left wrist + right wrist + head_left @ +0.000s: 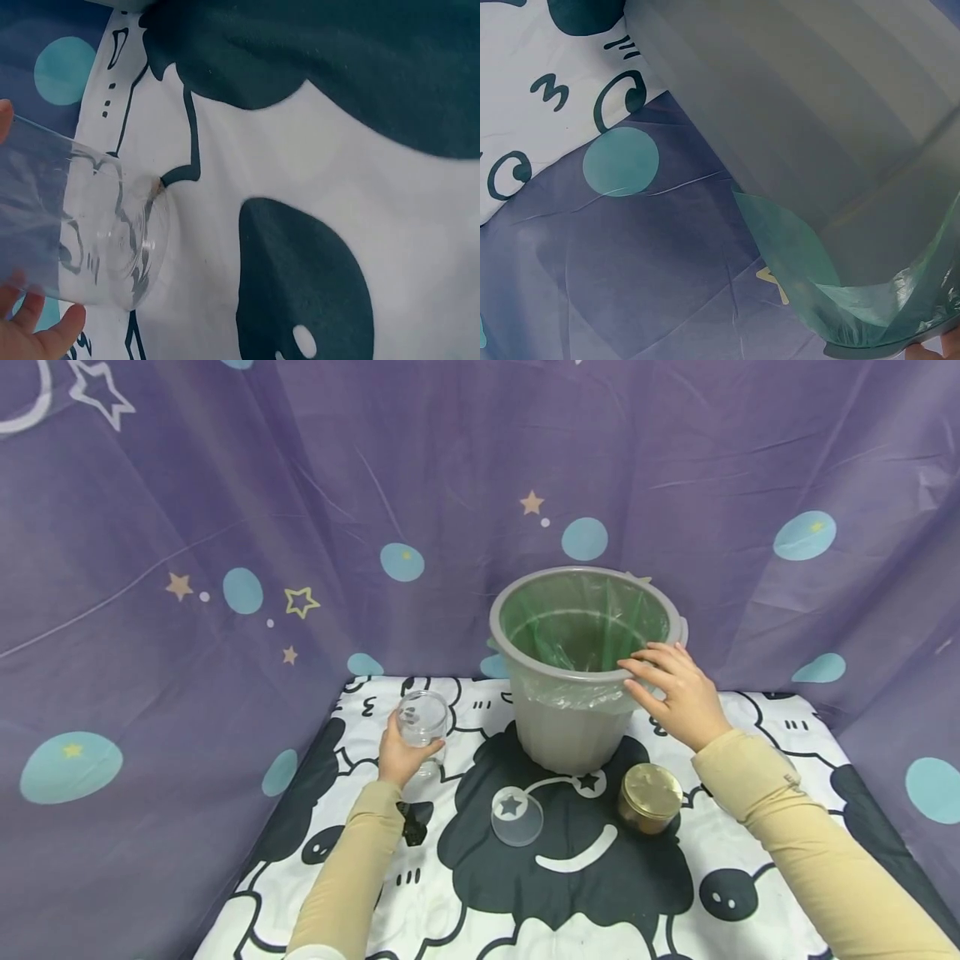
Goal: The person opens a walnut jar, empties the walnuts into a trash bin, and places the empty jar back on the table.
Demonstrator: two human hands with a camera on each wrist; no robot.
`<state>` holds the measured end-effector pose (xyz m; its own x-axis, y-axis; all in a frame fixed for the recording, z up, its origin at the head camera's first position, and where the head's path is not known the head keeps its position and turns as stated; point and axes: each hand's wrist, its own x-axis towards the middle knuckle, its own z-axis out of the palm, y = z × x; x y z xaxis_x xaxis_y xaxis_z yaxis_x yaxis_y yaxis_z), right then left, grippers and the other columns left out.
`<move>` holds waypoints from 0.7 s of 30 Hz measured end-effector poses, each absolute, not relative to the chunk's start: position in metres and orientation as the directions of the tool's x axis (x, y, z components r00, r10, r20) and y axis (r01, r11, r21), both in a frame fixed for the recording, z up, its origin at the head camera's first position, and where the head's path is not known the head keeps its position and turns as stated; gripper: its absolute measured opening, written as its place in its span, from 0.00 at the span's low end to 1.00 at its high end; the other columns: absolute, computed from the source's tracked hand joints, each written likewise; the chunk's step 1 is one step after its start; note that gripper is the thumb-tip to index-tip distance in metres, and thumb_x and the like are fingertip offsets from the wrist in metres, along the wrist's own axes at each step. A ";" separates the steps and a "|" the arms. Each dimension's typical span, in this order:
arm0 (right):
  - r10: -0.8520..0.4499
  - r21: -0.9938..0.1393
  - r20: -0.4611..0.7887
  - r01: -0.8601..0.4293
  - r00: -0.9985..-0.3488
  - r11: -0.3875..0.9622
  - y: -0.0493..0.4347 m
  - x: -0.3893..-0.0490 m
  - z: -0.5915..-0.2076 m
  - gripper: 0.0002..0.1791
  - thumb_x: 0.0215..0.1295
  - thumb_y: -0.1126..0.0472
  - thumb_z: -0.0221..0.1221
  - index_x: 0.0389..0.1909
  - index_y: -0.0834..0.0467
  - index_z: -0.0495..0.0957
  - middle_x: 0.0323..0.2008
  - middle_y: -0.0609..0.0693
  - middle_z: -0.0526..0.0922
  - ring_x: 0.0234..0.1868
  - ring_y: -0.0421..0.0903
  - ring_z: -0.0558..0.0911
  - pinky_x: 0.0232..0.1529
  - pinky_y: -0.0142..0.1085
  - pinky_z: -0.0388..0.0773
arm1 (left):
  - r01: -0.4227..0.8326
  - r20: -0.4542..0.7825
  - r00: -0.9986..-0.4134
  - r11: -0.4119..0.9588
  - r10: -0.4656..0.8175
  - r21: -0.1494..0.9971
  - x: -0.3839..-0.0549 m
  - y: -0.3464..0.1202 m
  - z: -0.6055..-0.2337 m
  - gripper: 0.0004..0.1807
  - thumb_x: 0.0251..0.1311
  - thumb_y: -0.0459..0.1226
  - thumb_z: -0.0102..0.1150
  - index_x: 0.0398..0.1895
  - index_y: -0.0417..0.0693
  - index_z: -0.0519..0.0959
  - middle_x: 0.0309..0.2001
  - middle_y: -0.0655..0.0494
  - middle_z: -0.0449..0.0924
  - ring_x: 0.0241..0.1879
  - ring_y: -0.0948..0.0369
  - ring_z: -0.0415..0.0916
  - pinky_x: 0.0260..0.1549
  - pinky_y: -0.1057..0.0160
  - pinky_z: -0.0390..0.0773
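My left hand (405, 752) grips a clear glass cup (423, 718) at the left of the cloth-covered table. In the left wrist view the cup (112, 232) is tilted, its rounded base toward the right, and no contents show inside. My right hand (677, 695) has its fingers extended over the near right rim of a grey trash can (570, 727). A thin green trash bag (551, 639) lines the can and is folded over its rim. In the right wrist view, fingertips (949, 343) touch the rim at the lower right corner.
A round gold-lidded tin (651, 797) stands right of the can's foot. In front of the can lies a clear round disc (517, 822). A small black crumpled item (412, 825) lies beside my left sleeve. Behind the table hangs a purple curtain (465, 460).
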<state>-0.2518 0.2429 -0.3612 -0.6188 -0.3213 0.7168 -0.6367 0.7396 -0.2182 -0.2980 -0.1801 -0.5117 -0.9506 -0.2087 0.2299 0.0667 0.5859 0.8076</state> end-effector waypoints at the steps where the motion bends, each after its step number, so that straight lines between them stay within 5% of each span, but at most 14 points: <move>1: -0.321 -0.218 0.718 -0.637 -0.618 0.740 0.243 -0.252 -0.361 0.16 0.57 0.64 0.63 0.48 0.57 0.82 0.47 0.58 0.80 0.58 0.61 0.71 0.67 0.59 0.57 | 0.051 0.219 -0.951 0.587 -0.218 0.808 -0.297 -0.181 -0.511 0.56 0.36 0.42 0.78 0.70 0.46 0.55 0.60 0.33 0.67 0.60 0.40 0.66 0.62 0.44 0.64; 21: -0.319 -0.215 0.718 -0.634 -0.619 0.743 0.244 -0.252 -0.363 0.15 0.59 0.62 0.63 0.48 0.58 0.82 0.47 0.59 0.80 0.59 0.60 0.71 0.67 0.59 0.56 | -0.041 0.102 -0.960 0.488 -0.262 0.872 -0.288 -0.194 -0.516 0.58 0.42 0.41 0.76 0.72 0.41 0.47 0.66 0.33 0.61 0.65 0.42 0.61 0.67 0.48 0.59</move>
<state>-0.2524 0.2436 -0.3628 -0.6185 -0.3195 0.7179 -0.6337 0.7431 -0.2153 -0.2883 -0.1939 -0.5159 -0.9598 -0.2617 0.1018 -0.0407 0.4884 0.8716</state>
